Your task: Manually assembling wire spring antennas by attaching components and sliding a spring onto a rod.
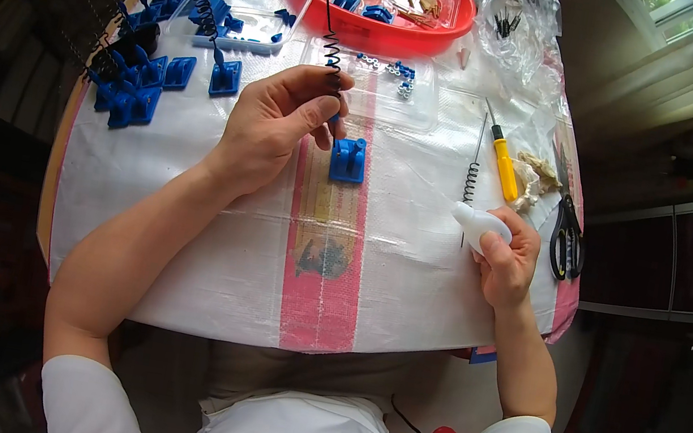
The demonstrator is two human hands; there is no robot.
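Note:
My left hand (276, 119) is closed round a thin black rod with a coiled spring section (333, 47), pinched between thumb and fingers and standing nearly upright. Just below those fingers is a square blue plastic base (348, 162) with a short peg on it; whether the rod is joined to it I cannot tell. On the right, my right hand (507, 260) grips a small white squeeze bottle (481, 225), its narrow end toward the left. Beneath the bottle lies another black spring rod (472, 178), partly covered by it.
Blue bases with upright spring rods (136, 83) crowd the far left, near a clear tray (247, 45) of blue parts. A red basin (438, 36) stands at the back. Right side: a yellow-handled screwdriver (504, 164), black scissors (567, 242), a plastic bag (524, 9).

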